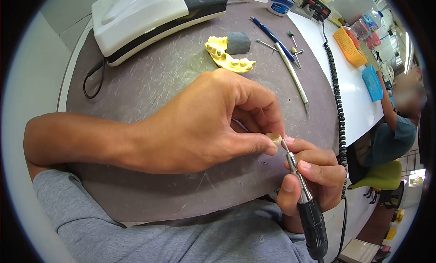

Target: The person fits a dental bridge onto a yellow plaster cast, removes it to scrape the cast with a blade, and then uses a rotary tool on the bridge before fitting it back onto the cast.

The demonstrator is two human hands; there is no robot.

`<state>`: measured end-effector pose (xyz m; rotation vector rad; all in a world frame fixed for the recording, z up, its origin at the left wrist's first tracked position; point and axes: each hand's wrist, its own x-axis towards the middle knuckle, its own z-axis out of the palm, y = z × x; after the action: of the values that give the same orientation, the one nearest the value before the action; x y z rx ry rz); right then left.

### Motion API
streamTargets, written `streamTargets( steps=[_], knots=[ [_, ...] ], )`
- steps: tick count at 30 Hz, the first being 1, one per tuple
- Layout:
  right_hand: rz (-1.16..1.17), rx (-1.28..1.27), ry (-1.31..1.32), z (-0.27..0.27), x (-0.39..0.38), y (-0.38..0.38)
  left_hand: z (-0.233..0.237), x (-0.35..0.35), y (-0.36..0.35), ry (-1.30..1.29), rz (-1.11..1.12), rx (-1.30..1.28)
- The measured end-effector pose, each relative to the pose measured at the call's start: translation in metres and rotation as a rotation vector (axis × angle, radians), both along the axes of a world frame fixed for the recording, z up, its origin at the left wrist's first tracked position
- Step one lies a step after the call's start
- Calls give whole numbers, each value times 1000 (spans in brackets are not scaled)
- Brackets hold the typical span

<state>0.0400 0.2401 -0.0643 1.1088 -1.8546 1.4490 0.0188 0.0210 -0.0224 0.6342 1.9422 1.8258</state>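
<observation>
Between thumb and fingertips, my left hand (213, 117) pinches a small tooth-coloured dental crown (274, 138). My right hand (320, 174) grips a rotary handpiece (305, 190) with a silver nose and a black body, held like a pen. Its thin bur tip (284, 145) is right at the crown's edge, and the fingers of both hands come close together there. Beyond my left hand lies a yellow dental model (229, 62) with a row of teeth, a dark grey block (238, 42) against it.
A white-and-black machine (150, 26) stands at the back left of the brown mat (136, 190). A blue pen-like tool (272, 33), a craft knife (293, 74) and several burs lie at right. A coiled cord (334, 76) runs down the right edge, near another person (393, 131).
</observation>
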Motion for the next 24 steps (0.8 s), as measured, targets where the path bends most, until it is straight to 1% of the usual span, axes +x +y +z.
streamTargets(
  steps=[5,8,10,24],
  knots=[
    [-1,-31,-21,-1,0,1,-1,0,0,25,-4,-7],
    [-21,40,22,1,-1,5,-1,0,0,35,10,-20],
    [11,79,24,3,-2,5,0,0,-1,27,20,-25],
    [39,80,-11,2,-2,5,-1,0,0,48,2,-21]
  ],
)
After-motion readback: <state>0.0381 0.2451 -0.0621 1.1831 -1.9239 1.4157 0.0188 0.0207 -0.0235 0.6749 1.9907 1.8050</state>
